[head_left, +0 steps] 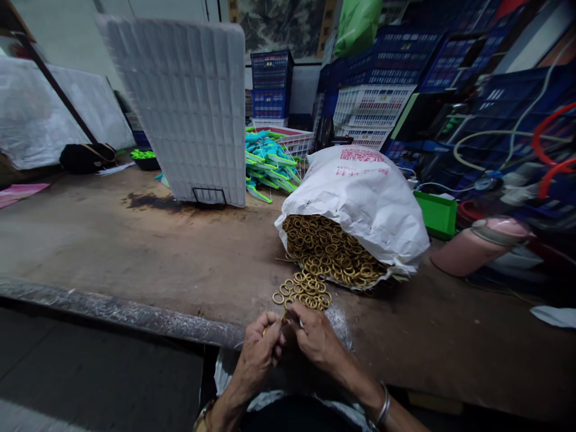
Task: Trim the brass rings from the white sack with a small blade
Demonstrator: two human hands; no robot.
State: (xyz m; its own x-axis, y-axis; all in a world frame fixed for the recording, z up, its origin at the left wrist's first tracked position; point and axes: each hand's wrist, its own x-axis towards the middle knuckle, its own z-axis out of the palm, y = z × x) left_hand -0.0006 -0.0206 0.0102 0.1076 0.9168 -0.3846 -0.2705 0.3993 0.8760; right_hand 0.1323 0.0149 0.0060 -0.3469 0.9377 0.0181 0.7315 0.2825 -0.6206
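You are holding your left hand [260, 351] and right hand [315, 337] together at the near table edge [135, 312], fingers closed around a small brass ring [266, 329], mostly hidden. Loose rings [303, 289] are lying just beyond your fingertips, nearer the right hand. Farther off, the white sack [360, 198] is spilling more rings toward you.

Count: 1 sack [360, 198]; rings [330, 249] too many to count; 1 white tray [184, 102]; 1 pink flask [477, 243]; 1 green box [436, 213]; 2 hands [288, 345].
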